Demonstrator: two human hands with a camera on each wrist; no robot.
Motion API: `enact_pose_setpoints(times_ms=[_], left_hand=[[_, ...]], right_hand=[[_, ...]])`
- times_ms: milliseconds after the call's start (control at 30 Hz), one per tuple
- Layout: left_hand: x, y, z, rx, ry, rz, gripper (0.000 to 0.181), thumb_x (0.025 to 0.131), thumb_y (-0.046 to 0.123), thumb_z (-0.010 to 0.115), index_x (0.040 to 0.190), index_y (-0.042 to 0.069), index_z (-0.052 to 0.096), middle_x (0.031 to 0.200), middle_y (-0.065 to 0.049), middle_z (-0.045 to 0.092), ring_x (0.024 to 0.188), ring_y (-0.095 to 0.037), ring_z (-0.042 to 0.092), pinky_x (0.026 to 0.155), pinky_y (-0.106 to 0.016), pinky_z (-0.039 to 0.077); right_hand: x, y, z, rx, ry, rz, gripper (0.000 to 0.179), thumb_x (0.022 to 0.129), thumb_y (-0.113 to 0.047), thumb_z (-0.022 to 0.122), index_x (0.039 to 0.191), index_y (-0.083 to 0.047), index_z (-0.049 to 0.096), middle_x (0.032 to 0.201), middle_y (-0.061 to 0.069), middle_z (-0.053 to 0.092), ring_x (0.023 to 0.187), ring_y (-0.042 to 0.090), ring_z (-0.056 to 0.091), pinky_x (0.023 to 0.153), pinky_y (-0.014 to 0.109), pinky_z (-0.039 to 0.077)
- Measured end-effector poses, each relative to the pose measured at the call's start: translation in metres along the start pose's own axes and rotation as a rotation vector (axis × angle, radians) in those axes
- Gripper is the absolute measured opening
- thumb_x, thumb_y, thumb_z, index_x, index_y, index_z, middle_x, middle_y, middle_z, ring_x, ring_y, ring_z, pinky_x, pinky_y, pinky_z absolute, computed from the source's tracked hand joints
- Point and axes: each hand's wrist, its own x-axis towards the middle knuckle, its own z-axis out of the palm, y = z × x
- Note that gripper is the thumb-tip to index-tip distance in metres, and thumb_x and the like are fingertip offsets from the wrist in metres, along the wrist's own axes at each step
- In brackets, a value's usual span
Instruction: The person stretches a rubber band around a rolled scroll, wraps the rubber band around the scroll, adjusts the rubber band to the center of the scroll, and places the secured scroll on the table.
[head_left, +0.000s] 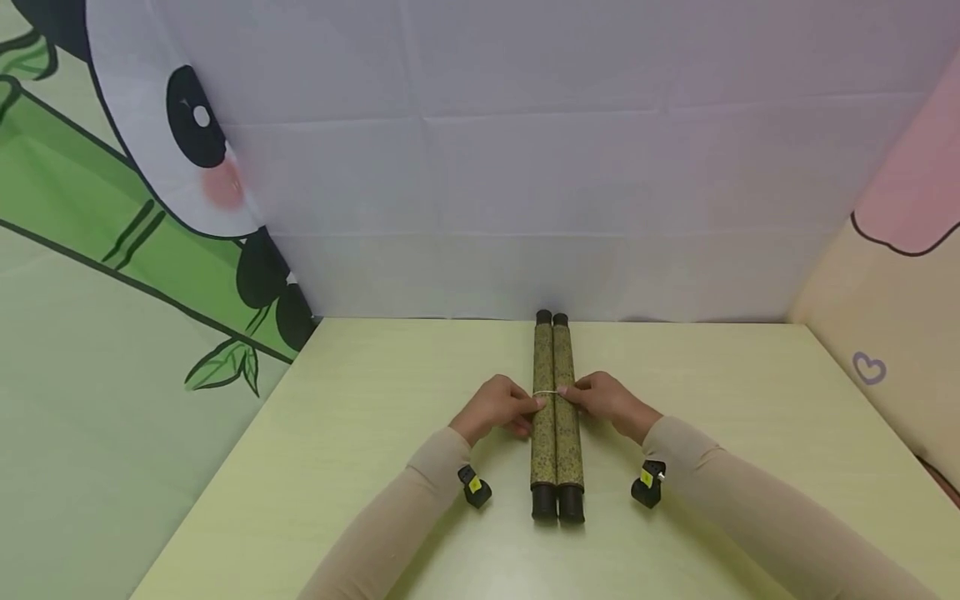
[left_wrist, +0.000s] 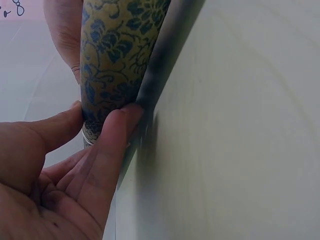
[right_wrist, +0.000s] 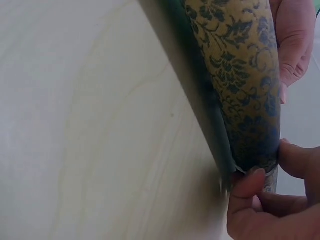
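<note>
A scroll rolled from both ends lies lengthwise on the table, its left roll [head_left: 543, 454] and right roll [head_left: 569, 454] side by side. Both are gold with dark blue floral patterning and end in dark knobs. A thin white string [head_left: 546, 392] crosses them near the middle. My left hand [head_left: 497, 408] grips the left roll by its outer side, thumb on top and fingers low, close to the string. From the other side my right hand [head_left: 611, 404] grips the right roll [right_wrist: 235, 75], thumb above and forefinger [right_wrist: 247, 187] at its lower edge beside the string.
The pale yellow table [head_left: 405, 367] runs back to a whitish backdrop [head_left: 525, 183], close to the scroll's far knobs. Cartoon-printed sheets [head_left: 112, 375] stand along the sides. A small black camera [head_left: 474, 487] hangs at the left wrist, another camera [head_left: 648, 485] at the right.
</note>
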Motion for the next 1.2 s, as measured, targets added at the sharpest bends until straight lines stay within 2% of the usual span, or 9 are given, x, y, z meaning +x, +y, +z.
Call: enact_pose_setpoints(times_ms=[167,300,500,700,800,900,1033,1133,1200], left_hand=[[0.0,-0.002,0.001,0.012,-0.006,0.008,0.029,0.098,0.027,0.071,0.101,-0.001,0.077,0.075,-0.009,0.073,0.064,-0.02,0.072,0.064,-0.033,0.061],[0.001,-0.004,0.001,0.023,-0.011,0.014,0.029,0.098,0.028,0.07,0.1,-0.001,0.078,0.075,-0.008,0.073,0.065,-0.02,0.072,0.064,-0.033,0.061],[0.003,-0.005,0.0,0.073,-0.006,0.027,0.029,0.097,0.032,0.071,0.095,0.004,0.08,0.074,-0.006,0.073,0.064,-0.02,0.073,0.068,-0.032,0.06],[0.003,-0.006,0.001,0.082,0.01,0.029,0.027,0.095,0.031,0.074,0.093,0.004,0.08,0.072,-0.005,0.073,0.063,-0.02,0.073,0.069,-0.032,0.06],[0.002,-0.004,0.001,0.091,0.024,0.028,0.027,0.095,0.03,0.074,0.093,0.004,0.08,0.072,-0.005,0.073,0.062,-0.02,0.073,0.066,-0.031,0.06],[0.001,-0.003,0.002,0.093,0.024,0.023,0.027,0.095,0.029,0.074,0.093,0.003,0.08,0.072,-0.005,0.073,0.063,-0.02,0.073,0.065,-0.031,0.06],[-0.001,0.0,0.001,0.127,0.004,0.018,0.028,0.097,0.029,0.072,0.098,0.002,0.079,0.074,-0.005,0.073,0.065,-0.019,0.073,0.065,-0.032,0.06],[-0.004,0.001,-0.001,0.236,0.011,0.051,0.025,0.099,0.024,0.07,0.105,0.002,0.078,0.079,-0.004,0.075,0.068,-0.017,0.073,0.065,-0.031,0.059],[-0.006,0.003,-0.003,0.374,0.037,0.104,0.021,0.099,0.019,0.069,0.111,0.003,0.076,0.087,-0.004,0.076,0.074,-0.015,0.073,0.067,-0.03,0.058]], right_hand=[[0.001,0.001,0.002,0.004,0.002,-0.008,0.035,0.106,-0.025,0.057,0.078,-0.005,0.062,0.062,-0.003,0.038,0.063,0.014,0.04,0.061,0.029,0.036],[0.0,0.002,0.002,0.007,0.002,-0.011,0.037,0.106,-0.025,0.058,0.075,-0.006,0.059,0.061,-0.002,0.039,0.061,0.014,0.039,0.061,0.03,0.035],[0.0,0.003,0.002,-0.001,0.02,-0.004,0.034,0.105,-0.026,0.06,0.08,-0.003,0.065,0.065,0.001,0.048,0.063,0.017,0.046,0.061,0.03,0.038],[0.003,0.008,0.003,-0.02,0.033,0.012,0.032,0.104,-0.03,0.062,0.087,-0.003,0.068,0.069,0.003,0.055,0.065,0.02,0.052,0.062,0.031,0.042],[0.003,0.009,0.003,-0.019,0.038,0.015,0.033,0.103,-0.032,0.063,0.094,-0.001,0.07,0.073,0.004,0.058,0.067,0.019,0.057,0.064,0.032,0.046],[0.001,0.011,0.001,-0.011,0.033,-0.002,0.038,0.103,-0.032,0.063,0.112,0.004,0.069,0.076,0.005,0.062,0.068,0.019,0.061,0.072,0.035,0.051],[-0.01,0.014,-0.007,0.028,-0.006,-0.027,0.05,0.103,-0.03,0.062,0.133,0.011,0.057,0.079,0.012,0.065,0.069,0.022,0.065,0.086,0.04,0.051],[-0.022,0.019,-0.016,0.06,-0.031,-0.043,0.057,0.104,-0.029,0.061,0.141,0.012,0.048,0.094,0.018,0.068,0.077,0.025,0.066,0.085,0.043,0.054],[-0.03,0.021,-0.024,0.076,-0.031,-0.043,0.06,0.104,-0.03,0.061,0.145,0.01,0.044,0.108,0.02,0.067,0.085,0.026,0.066,0.083,0.042,0.056]])
